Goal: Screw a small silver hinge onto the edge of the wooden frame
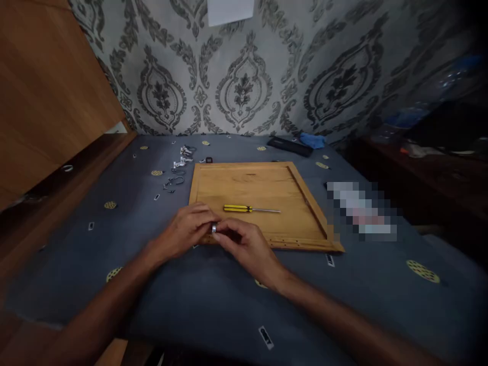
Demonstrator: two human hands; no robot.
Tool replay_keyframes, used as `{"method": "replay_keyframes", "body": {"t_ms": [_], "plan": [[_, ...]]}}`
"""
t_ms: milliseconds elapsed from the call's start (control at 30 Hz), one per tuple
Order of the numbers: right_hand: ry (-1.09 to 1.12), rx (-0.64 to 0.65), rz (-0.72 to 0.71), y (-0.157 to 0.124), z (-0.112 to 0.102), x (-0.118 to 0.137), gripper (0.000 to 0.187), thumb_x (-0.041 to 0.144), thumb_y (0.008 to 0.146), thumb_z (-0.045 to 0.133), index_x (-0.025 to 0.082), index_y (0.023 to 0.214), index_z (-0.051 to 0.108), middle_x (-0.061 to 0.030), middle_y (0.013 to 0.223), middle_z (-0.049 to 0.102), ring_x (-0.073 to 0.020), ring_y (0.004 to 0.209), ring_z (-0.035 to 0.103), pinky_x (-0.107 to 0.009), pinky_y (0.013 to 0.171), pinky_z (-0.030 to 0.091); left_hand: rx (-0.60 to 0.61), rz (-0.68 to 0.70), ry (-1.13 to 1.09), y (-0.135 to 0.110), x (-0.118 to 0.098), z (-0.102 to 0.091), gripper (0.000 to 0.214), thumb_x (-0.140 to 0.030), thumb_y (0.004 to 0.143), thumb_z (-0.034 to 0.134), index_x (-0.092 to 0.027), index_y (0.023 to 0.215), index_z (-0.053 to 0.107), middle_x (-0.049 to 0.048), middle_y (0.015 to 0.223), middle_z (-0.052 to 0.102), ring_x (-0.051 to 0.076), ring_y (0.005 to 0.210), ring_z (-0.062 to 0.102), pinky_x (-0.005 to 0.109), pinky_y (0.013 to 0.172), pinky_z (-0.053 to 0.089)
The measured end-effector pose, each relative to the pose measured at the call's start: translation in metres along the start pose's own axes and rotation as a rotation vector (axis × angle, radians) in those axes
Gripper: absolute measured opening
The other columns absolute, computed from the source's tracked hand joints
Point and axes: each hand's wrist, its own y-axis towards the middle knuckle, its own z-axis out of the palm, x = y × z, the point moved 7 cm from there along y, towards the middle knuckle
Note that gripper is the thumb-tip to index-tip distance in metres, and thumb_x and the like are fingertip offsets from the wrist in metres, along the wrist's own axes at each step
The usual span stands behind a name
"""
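Over the near edge of a wooden cabinet door panel (247, 185), my two hands meet at a small silvery metal piece (214, 228). My left hand (188, 226) has its fingers closed around the left side of it. From the right, the thumb and fingers of my right hand (249, 245) pinch the same piece. Its exact kind is hard to make out, since the fingers cover most of it. A yellow-and-black screwdriver (238, 208) lies flat on the panel just beyond my hands, its shaft pointing right. Several small holes run along the panel's near rail.
Metal hinges (183, 161) and small hardware lie left of the panel on the dark patterned cloth (125, 203). Behind it are a black flat case (290, 147) and a blue cloth (313, 140). A blurred-out object (360, 211) sits to the right. Wooden furniture (49, 86) stands left.
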Motion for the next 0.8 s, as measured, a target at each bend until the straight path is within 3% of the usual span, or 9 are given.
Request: {"method": "replay_keyframes", "body": {"t_ms": [133, 233, 367, 500, 600, 800], "plan": [[0.15, -0.005, 0.084, 0.001, 0.012, -0.009, 0.017, 0.035, 0.094, 0.066, 0.02, 0.089, 0.072, 0.0, 0.075, 0.07, -0.0125, 0.065, 0.066, -0.023, 0.061, 0.054, 0.065, 0.06, 0.018, -0.002, -0.008, -0.002, 0.03, -0.016, 0.106, 0.046, -0.017, 0.096, 0.074, 0.0058, 0.089, 0.071, 0.018, 0.086, 0.066, 0.027, 0.078, 0.052], [0.219, -0.003, 0.134, -0.005, 0.018, -0.011, 0.02, 0.038, 0.092, 0.068, 0.02, 0.087, 0.073, 0.0012, 0.069, 0.068, -0.0108, 0.055, 0.062, -0.022, 0.053, 0.051, 0.114, -0.03, -0.04, -0.011, -0.002, -0.009, 0.024, -0.017, 0.106, 0.05, -0.019, 0.114, 0.072, 0.0056, 0.102, 0.073, 0.017, 0.094, 0.068, 0.027, 0.084, 0.054], [0.275, -0.003, 0.159, -0.016, 0.029, -0.01, 0.015, 0.035, 0.089, 0.07, 0.021, 0.085, 0.076, -0.0008, 0.074, 0.073, -0.0126, 0.061, 0.066, -0.024, 0.058, 0.055, 0.151, -0.175, -0.128, -0.032, 0.006, -0.023, 0.026, -0.026, 0.105, 0.058, -0.022, 0.129, 0.067, 0.0065, 0.114, 0.072, 0.019, 0.104, 0.068, 0.031, 0.093, 0.055], [0.306, 0.001, 0.156, -0.022, 0.041, -0.01, 0.013, 0.033, 0.088, 0.07, 0.023, 0.084, 0.077, -0.0006, 0.075, 0.074, -0.0132, 0.06, 0.067, -0.026, 0.059, 0.056, 0.251, -0.149, -0.233, -0.051, -0.001, -0.024, 0.051, -0.04, 0.093, 0.078, -0.028, 0.14, 0.062, 0.0088, 0.13, 0.067, 0.026, 0.122, 0.06, 0.04, 0.104, 0.052], [0.307, 0.011, 0.146, -0.023, 0.044, -0.008, 0.012, 0.033, 0.088, 0.071, 0.024, 0.082, 0.078, -0.0002, 0.073, 0.074, -0.0128, 0.06, 0.067, -0.027, 0.061, 0.055, 0.234, -0.147, -0.213, -0.059, 0.001, -0.019, 0.06, -0.042, 0.088, 0.083, -0.029, 0.142, 0.06, 0.009, 0.131, 0.066, 0.028, 0.124, 0.057, 0.043, 0.106, 0.051], [0.297, 0.072, 0.134, -0.022, 0.047, -0.006, 0.016, 0.032, 0.092, 0.07, 0.023, 0.081, 0.078, 0.0003, 0.069, 0.071, -0.0113, 0.057, 0.062, -0.025, 0.056, 0.052, 0.167, -0.167, -0.153, -0.065, 0.009, -0.011, 0.054, -0.049, 0.092, 0.077, -0.024, 0.136, 0.063, 0.0109, 0.127, 0.065, 0.028, 0.122, 0.055, 0.042, 0.103, 0.05]]}}
